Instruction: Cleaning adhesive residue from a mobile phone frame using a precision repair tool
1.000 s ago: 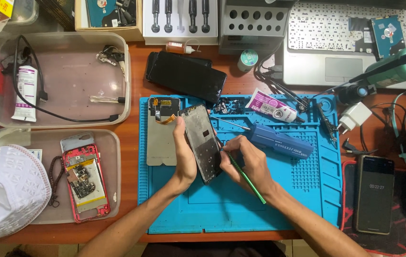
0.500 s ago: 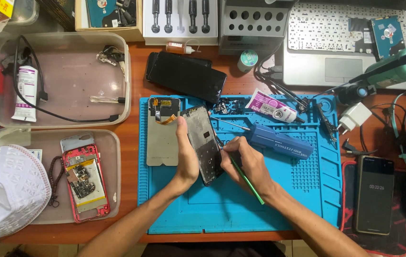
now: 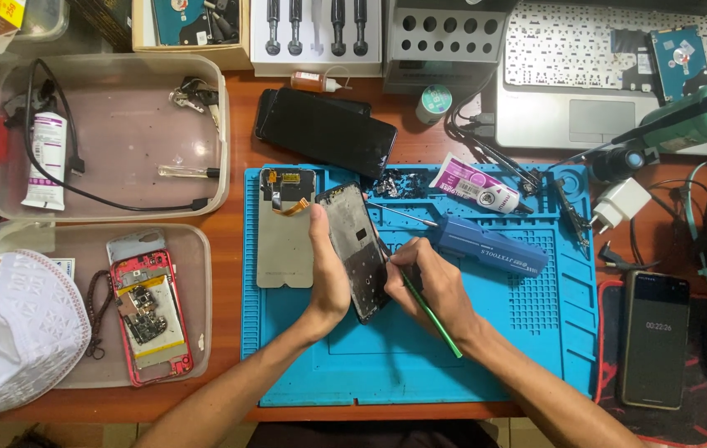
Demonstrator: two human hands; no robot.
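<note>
2 hands (image 3: 328, 278) (image 3: 432, 282), seemingly gripping phone frame (image 3: 357, 249)

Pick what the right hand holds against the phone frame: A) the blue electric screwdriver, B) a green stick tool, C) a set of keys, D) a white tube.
B: the right hand grips a thin green stick tool with its tip at the phone frame, which the left hand holds; the blue screwdriver lies on the mat.
</note>
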